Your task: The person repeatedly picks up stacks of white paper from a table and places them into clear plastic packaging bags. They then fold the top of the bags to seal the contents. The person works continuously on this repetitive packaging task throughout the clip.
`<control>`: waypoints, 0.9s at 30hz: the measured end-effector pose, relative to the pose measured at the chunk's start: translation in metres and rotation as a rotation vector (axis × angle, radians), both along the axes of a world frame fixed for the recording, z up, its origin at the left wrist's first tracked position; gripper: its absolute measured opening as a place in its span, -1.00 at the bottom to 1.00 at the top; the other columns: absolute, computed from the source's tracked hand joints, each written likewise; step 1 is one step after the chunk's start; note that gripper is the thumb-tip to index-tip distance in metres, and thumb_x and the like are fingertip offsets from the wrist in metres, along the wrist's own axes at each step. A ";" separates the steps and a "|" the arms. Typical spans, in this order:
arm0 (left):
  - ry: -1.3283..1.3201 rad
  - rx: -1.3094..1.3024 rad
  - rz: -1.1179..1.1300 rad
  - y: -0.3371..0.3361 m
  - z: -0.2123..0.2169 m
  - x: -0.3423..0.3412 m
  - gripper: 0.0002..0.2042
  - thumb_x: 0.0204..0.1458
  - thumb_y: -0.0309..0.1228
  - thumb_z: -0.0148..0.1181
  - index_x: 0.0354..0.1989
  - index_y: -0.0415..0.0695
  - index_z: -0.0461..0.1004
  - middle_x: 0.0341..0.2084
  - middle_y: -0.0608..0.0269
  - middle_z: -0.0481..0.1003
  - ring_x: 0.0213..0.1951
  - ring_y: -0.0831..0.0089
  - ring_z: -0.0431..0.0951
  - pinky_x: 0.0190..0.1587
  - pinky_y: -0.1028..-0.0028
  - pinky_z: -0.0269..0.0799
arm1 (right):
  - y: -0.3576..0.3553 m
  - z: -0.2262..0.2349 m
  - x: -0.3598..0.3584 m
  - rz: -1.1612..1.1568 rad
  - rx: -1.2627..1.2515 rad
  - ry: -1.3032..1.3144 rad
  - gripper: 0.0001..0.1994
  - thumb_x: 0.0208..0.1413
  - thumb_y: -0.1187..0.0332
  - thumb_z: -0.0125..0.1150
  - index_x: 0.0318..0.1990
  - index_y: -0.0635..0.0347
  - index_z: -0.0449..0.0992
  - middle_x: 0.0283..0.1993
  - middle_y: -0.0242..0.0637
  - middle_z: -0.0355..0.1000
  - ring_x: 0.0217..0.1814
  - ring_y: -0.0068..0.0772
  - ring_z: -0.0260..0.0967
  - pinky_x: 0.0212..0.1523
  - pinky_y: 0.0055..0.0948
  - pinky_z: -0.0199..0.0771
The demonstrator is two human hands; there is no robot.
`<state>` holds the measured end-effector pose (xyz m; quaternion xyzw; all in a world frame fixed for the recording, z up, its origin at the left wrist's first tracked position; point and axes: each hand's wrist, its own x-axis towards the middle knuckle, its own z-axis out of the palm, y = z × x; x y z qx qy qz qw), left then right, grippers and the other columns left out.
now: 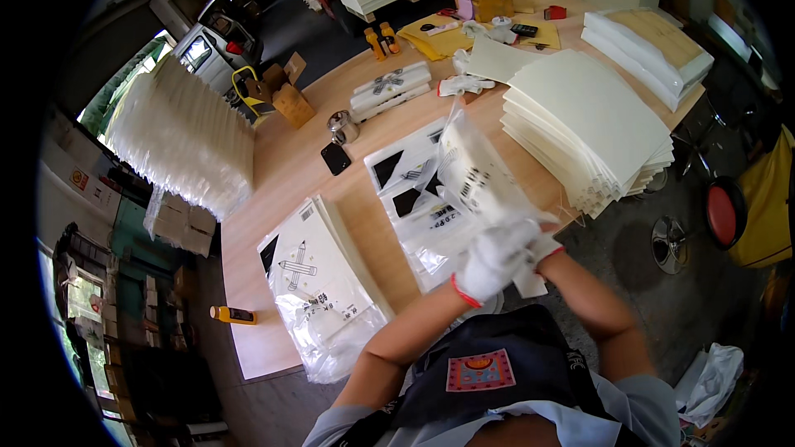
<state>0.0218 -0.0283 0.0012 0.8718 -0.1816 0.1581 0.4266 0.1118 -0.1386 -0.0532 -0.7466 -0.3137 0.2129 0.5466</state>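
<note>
The white-gloved left hand [493, 261] and right hand [543, 247] meet at the near end of a clear, printed plastic bag [479, 172] over the wooden table [352, 209] (any pinch too blurred to tell). Likely light and slippery, it suits gripping by both edges.

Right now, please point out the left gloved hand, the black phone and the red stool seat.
Left gloved hand [499, 255], head view: white glove's middle.
Black phone [335, 159], head view: middle of upper face.
Red stool seat [722, 212], head view: cushion's middle.
</note>
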 end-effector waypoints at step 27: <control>0.239 -0.212 0.641 0.038 -0.104 -0.209 -0.85 -0.25 -0.57 0.26 -0.58 -0.16 0.36 -0.61 0.20 0.34 -0.55 0.36 0.39 -0.49 0.44 0.29 | -0.110 -0.018 -0.104 0.237 -0.932 -0.552 -0.75 0.08 0.15 -0.08 -0.46 0.08 0.42 -0.67 -0.19 0.41 -0.68 -0.13 0.39 -0.59 -0.14 0.39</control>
